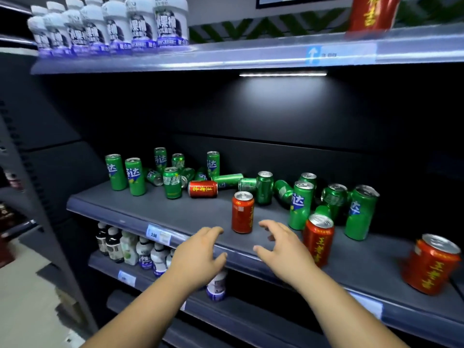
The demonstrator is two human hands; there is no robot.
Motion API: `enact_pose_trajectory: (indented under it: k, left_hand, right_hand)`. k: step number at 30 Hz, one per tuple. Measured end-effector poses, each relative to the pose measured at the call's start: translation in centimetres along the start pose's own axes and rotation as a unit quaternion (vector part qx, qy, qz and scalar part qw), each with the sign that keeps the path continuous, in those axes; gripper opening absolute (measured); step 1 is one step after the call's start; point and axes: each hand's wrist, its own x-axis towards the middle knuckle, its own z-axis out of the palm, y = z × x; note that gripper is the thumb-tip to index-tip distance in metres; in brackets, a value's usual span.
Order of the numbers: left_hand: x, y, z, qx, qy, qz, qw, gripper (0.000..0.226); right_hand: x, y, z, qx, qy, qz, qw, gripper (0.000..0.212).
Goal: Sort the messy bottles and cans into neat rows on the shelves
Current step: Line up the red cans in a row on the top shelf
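Note:
The middle shelf [155,209] carries a jumble of green cans [301,204], some upright and some lying on their sides, mixed with red cans. One red can [242,212] stands upright near the front edge. Another red can [203,189] lies on its side behind it. Two more red cans [318,238] [431,263] stand to the right. My left hand [198,254] hovers open just left of and below the upright red can. My right hand [281,247] is open just to its right. Neither hand touches a can.
White bottles [140,23] stand in a neat row on the top shelf at left, and a red can [371,12] stands at its right. The lower shelf holds mixed dark and white bottles [130,247]. A price tag [158,234] sits on the middle shelf's front rail.

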Motion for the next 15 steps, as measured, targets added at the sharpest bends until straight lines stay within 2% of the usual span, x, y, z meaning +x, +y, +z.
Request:
enact_pose_trajectory:
  k: [4,8,12,15]
  left_hand:
    - [3.1,-1.9,-0.2,-0.004,0.006,-0.009,1.000,0.058]
    - [6.2,-4.6,0.2,0.003,-0.005,-0.010,1.000,0.058]
    - [10.8,-7.7,0.7,0.009,-0.007,0.019,1.000,0.059]
    - [14.5,-10.0,1.6,0.002,-0.017,0.052,0.999,0.062]
  right_hand:
    - [4.4,-0.1,1.6,0.028,-0.012,-0.002,1.000,0.067]
    - [7.7,-0.2,3.4,0.062,0.010,0.009,0.998,0.083]
    - [10.7,-0.3,5.3,0.085,0.026,0.053,0.995,0.101]
    - [12.0,-0.4,7.3,0.117,0.052,0.107,0.986,0.104]
